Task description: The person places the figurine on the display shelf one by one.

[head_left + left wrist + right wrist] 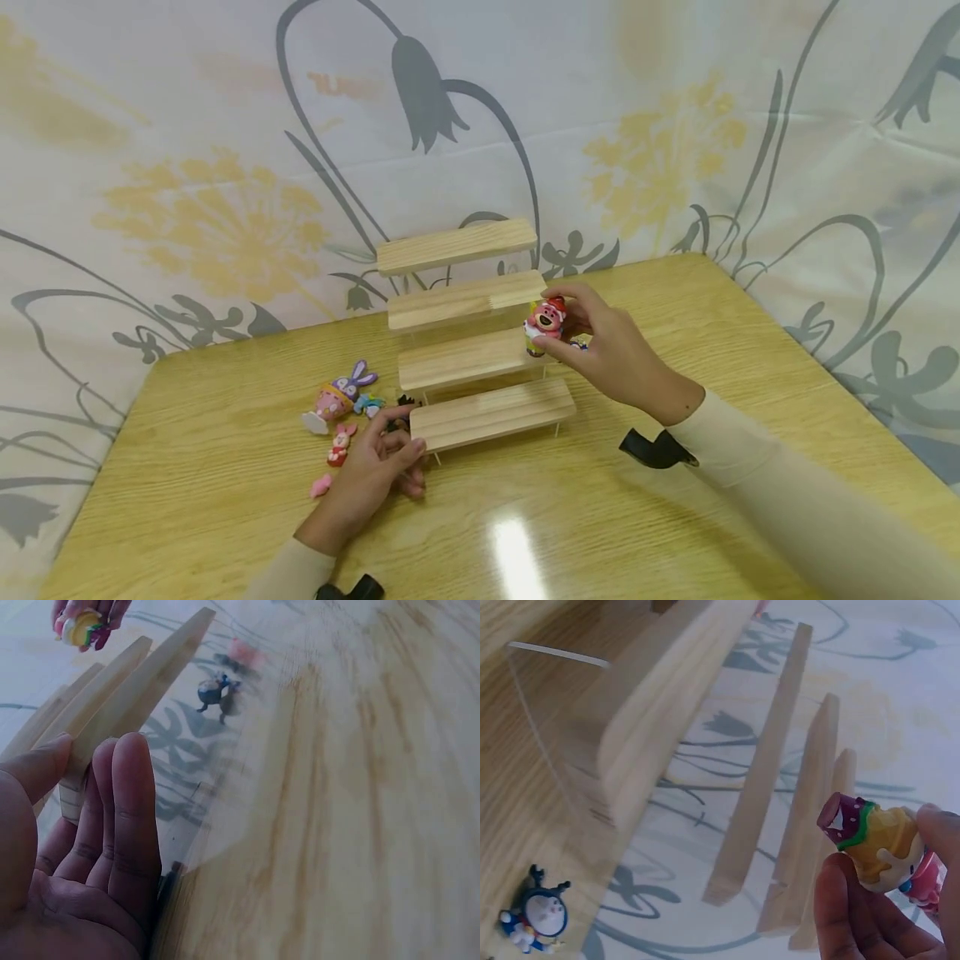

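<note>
A stepped display stand has pale wooden boards, the lowest board (491,414) being nearest the person. My left hand (371,462) grips this board's left end, thumb on one face and fingers on the other in the left wrist view. Over the right end of the middle boards, my right hand (611,358) pinches a small pink bear figurine (545,323) with a red top, its face towards the head camera. The right wrist view shows the figurine's yellow, green and purple base (866,829) between thumb and fingers.
Left of the stand lie a purple-eared rabbit figurine (333,400), a small blue figurine (369,405), a red and pink piglet figurine (340,446) and a pink piece (321,486). A blue and white figurine (541,915) stands right of the stand. Patterned cloth (225,233) hangs behind.
</note>
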A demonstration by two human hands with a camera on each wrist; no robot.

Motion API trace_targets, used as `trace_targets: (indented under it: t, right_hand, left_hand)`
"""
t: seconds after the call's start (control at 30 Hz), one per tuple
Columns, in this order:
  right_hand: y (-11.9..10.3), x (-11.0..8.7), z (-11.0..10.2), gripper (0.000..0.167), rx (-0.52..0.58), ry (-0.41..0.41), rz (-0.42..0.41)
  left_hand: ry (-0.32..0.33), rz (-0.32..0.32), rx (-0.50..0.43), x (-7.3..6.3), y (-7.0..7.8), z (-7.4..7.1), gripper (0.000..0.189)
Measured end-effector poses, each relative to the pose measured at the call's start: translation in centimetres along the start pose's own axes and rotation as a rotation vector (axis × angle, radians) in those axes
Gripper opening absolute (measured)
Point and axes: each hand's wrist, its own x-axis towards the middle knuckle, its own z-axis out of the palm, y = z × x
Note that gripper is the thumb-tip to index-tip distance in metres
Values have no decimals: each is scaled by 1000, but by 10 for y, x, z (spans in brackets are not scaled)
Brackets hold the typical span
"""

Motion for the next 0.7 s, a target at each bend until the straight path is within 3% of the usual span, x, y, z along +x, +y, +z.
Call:
trace_targets:
  t: [0.2, 0.7]
  right_hand:
    - [-6, 13, 0, 51, -1, -60, 17]
    - [-16, 41, 10, 56, 161, -143, 59]
  left_hand:
    - [4, -6, 8, 0, 1, 0, 63]
    - [-9, 5, -6, 0, 1, -1, 63]
